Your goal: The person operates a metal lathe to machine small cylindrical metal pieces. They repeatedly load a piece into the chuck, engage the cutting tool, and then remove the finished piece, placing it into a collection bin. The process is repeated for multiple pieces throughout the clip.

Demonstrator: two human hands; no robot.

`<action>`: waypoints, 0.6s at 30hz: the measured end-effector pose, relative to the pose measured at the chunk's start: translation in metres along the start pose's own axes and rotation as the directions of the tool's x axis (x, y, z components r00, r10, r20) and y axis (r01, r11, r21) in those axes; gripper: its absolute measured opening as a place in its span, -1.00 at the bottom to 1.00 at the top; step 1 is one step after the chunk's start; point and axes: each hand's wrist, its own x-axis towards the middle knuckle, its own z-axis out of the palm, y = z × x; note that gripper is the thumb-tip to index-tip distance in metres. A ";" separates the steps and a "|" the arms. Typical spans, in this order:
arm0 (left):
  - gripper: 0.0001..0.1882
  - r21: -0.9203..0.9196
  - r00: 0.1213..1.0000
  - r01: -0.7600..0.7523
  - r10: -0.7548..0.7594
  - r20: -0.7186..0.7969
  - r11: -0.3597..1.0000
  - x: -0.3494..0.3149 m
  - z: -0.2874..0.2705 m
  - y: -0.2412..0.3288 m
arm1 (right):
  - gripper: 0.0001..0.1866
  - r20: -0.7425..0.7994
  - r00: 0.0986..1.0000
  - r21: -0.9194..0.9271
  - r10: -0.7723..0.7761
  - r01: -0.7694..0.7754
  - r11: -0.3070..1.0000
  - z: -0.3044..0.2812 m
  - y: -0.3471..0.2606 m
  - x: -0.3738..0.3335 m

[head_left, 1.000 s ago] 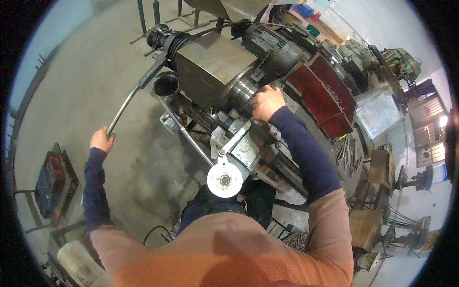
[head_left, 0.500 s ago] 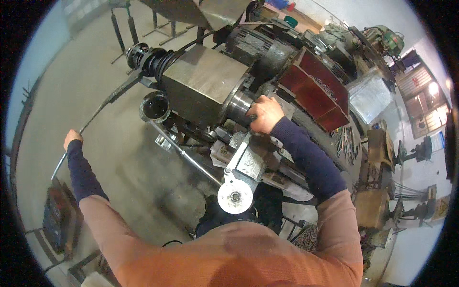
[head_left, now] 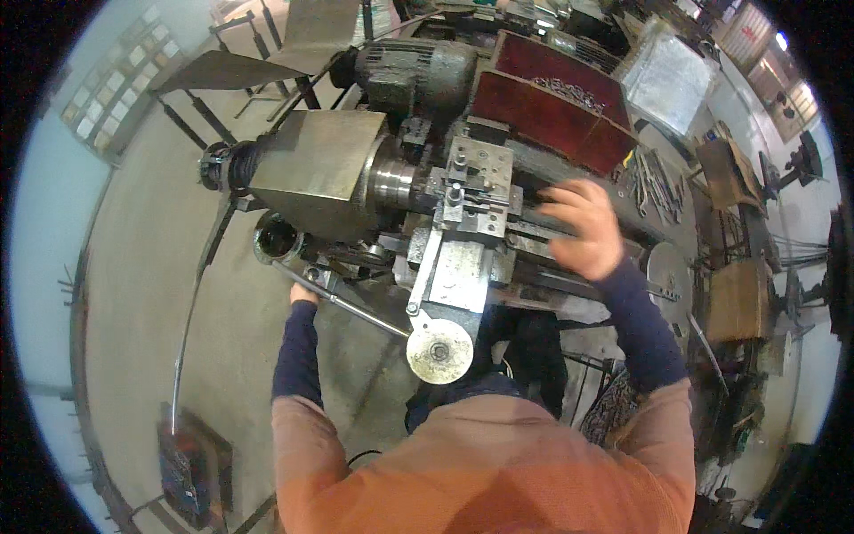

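Observation:
A small lathe-like machine stands before me, with a metal-covered headstock (head_left: 313, 156) and a round shiny chuck (head_left: 391, 182). My right hand (head_left: 587, 230) is open in the air right of the tool block (head_left: 476, 187), fingers spread and holding nothing. My left hand (head_left: 304, 292) is at the machine's front, beside a small box (head_left: 320, 278) below the headstock; its fingers are mostly hidden. A long lever (head_left: 197, 285) slants down at the left, with no hand on it. A metal handle bar (head_left: 342, 303) runs toward the round white handwheel (head_left: 439, 351) nearest my body.
A red bin (head_left: 534, 111) with small metal parts sits behind the machine, near a motor (head_left: 418, 76). Wrenches and other tools (head_left: 656, 185) lie to the right. A dark box (head_left: 191, 476) stands on the floor at lower left, under the lever's end.
My left hand has let go of the long lever and moved right to the machine's front. My right hand has left the chuck and moved right, opening. The view has shifted.

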 end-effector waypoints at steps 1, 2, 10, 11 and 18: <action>-0.55 0.291 0.994 -0.044 0.013 0.108 0.956 0.004 -0.014 0.019 | -0.58 -0.003 0.997 -0.021 0.083 -0.083 0.996 -0.013 0.011 -0.029; -0.58 0.555 0.981 -0.099 -0.014 0.196 0.826 0.008 -0.027 0.029 | -0.56 0.031 0.988 -0.027 0.154 -0.153 0.988 -0.024 0.023 -0.055; -0.63 0.534 0.986 -0.029 -0.064 0.154 0.845 0.002 -0.059 0.030 | -0.57 -0.103 0.606 -0.145 0.788 -0.793 0.591 -0.085 0.136 -0.299; -0.61 0.500 0.990 -0.032 -0.044 0.138 0.865 0.001 -0.059 0.008 | -0.51 -0.081 0.499 -0.104 0.863 -0.865 0.490 -0.092 0.157 -0.341; -0.49 -0.654 0.969 0.236 -0.126 0.212 0.719 -0.029 -0.100 0.028 | -0.22 -0.053 -0.188 -0.620 0.981 -0.764 -0.180 -0.133 0.227 -0.544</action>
